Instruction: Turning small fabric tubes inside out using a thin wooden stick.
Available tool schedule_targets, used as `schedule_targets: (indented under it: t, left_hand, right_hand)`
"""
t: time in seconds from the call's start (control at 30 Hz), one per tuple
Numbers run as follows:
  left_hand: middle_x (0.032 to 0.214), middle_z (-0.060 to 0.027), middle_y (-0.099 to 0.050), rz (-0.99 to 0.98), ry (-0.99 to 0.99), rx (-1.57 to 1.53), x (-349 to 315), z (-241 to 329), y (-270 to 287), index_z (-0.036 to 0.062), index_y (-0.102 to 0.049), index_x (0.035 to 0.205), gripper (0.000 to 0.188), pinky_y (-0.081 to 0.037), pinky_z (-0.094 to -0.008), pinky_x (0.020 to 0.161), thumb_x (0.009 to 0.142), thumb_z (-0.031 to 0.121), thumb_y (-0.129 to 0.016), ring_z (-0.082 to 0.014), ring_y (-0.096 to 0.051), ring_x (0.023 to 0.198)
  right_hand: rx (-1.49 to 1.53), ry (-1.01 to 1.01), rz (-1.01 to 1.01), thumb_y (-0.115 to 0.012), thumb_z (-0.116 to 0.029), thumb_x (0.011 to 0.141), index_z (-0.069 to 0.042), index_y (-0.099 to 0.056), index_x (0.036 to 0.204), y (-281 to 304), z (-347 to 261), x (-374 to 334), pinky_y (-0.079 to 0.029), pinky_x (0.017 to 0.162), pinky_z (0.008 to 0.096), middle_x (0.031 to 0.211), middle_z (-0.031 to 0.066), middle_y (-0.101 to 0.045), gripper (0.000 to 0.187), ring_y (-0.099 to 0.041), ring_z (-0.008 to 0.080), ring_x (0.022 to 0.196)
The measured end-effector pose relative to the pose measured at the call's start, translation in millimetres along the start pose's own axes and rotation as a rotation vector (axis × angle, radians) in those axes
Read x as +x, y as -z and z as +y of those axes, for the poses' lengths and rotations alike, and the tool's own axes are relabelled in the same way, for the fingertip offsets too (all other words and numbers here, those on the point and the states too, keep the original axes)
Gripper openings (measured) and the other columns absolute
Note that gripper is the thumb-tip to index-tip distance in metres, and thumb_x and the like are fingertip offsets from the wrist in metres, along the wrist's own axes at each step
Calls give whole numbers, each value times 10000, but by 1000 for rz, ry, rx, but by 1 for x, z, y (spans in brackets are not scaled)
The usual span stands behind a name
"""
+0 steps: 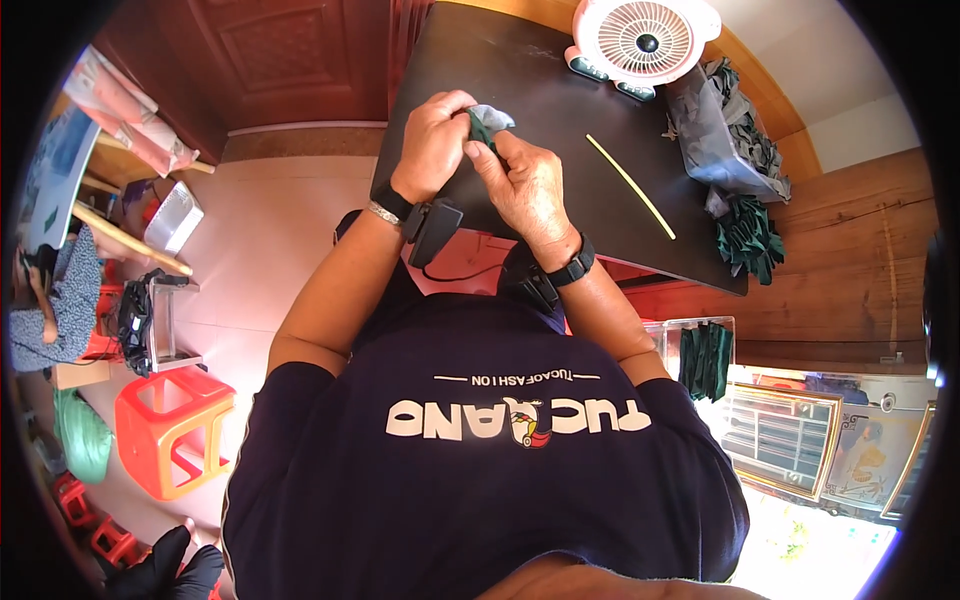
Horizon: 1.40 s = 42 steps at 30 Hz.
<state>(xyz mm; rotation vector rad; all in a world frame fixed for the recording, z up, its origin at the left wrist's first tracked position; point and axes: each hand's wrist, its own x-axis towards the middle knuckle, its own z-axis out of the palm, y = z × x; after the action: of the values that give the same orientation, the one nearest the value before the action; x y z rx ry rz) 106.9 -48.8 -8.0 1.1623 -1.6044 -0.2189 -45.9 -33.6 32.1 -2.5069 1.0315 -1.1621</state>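
Note:
Both hands are above the dark table, holding a small piece of dark green and pale grey cloth between them. My left hand is closed, its fingers curled round the left side of the cloth. My right hand pinches the cloth from the right, thumb toward the left hand. The hands hide part of the cloth. To the right of them a thin pale yellow stick lies slantwise on the tabletop.
A pink and white fan stands at the table's far edge. At the right, a clear plastic bin overflows with grey cloth pieces; dark green ones hang below it. On the floor at left lies a red plastic stool. Another person sits at far left.

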Motion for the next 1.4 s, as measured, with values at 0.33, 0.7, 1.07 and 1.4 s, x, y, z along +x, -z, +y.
schedule_targets:
  t: [0.33, 0.7, 1.07, 1.4]
  left_hand:
    - [846, -45, -630, 83, 909, -1418, -14, 24, -9, 25, -612, 868, 98, -414, -308, 823, 834, 102, -561, -150, -571, 838]
    - [980, -70, -592, -123, 369, -411, -13, 14, -16, -42, -581, 937, 191, -385, -271, 839, 805, 67, -496, -135, -519, 903]
    - [857, -76, -581, -347, 167, -426, 0, 18, -4, 20, -579, 944, 190, -414, -302, 752, 806, 126, -500, -195, -545, 821]
    - [814, -118, -573, 95, 92, 471, 5, 33, -12, 62, -559, 786, 93, -414, -434, 695, 754, 149, -547, -324, -552, 782]
  right_hand:
    - [324, -506, -106, -622, -290, 874, -12, -578, 722, -3, 46, -4, -399, 481, 367, 546, 138, -533, 320, -483, 253, 463]
    - [242, -180, 126, -693, -146, 800, -48, -644, 843, 20, 20, -12, -477, 546, 334, 795, 104, -637, 117, -602, 246, 569]
    - [431, -206, -58, -641, -114, 814, -27, -607, 859, 31, 23, -14, -469, 569, 335, 687, 114, -609, 104, -606, 265, 613]
    - [-27, 104, 40, -655, -113, 752, -54, -595, 804, 22, 16, -14, -492, 599, 377, 754, 88, -599, 98, -600, 283, 693]
